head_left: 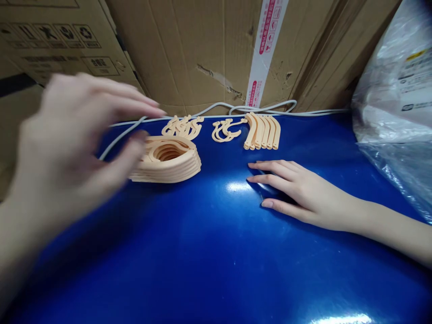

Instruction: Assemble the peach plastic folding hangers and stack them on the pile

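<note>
My left hand (81,139) is raised at the left, slightly blurred, its fingers stretched forward and thumb apart, with nothing seen between them. Just past its fingertips sits a neat stack of beige curved pieces (178,173) with an oval opening in the middle; the hand covers part of its left side. My right hand (290,189) rests on the blue tabletop (216,252), fingers spread. Beyond it lies a row of beige curved arms (263,130). To their left are a few small beige hooks (224,130) and a pile of similar hooks (182,127).
A white cable (216,105) runs along the table's back edge. Behind it stands a large cardboard box (195,49) with printed tape, and another carton (60,40) at the left. A clear plastic-wrapped package (394,99) is on the right.
</note>
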Demonstrator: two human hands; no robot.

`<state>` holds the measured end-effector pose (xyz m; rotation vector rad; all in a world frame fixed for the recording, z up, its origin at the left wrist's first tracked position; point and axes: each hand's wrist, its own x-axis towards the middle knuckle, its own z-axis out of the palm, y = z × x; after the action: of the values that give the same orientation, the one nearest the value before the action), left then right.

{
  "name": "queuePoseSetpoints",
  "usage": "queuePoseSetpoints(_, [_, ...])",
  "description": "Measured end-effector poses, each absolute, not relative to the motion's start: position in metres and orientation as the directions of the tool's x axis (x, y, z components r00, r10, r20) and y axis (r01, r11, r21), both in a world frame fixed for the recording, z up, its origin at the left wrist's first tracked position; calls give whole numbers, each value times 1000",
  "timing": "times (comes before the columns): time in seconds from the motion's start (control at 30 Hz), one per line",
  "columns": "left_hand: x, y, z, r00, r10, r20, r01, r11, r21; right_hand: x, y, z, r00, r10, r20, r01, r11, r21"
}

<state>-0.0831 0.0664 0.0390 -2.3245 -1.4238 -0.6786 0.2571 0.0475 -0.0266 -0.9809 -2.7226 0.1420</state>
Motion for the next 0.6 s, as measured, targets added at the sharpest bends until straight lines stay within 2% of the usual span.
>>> queuePoseSetpoints(0.03, [-68,57,35,494,644,583,800,-599,-16,257,47,-26,-746,638,191,614,770,-173])
queuePoseSetpoints(0.07, [-53,48,30,557,616,557,740,-672,3,257,46,-26,-747,637,189,614,771,-172])
queuePoseSetpoints(0.13, [-29,33,15,677,600,426,653,-757,30,257,45,-26,-750,634,188,611,773,-168])
queuePoseSetpoints(0.27, [-5,18,-15,737,631,242,643,-765,38,258,43,-27,-751,631,192,613,775,-153])
queuePoseSetpoints(0.4, [-1,21,-27,716,672,192,677,-734,44,258,42,-27,-754,628,193,611,778,-145])
queuePoseSetpoints(0.6, [-4,30,-30,704,697,137,679,-717,156,257,42,-25,-752,631,192,614,776,-146])
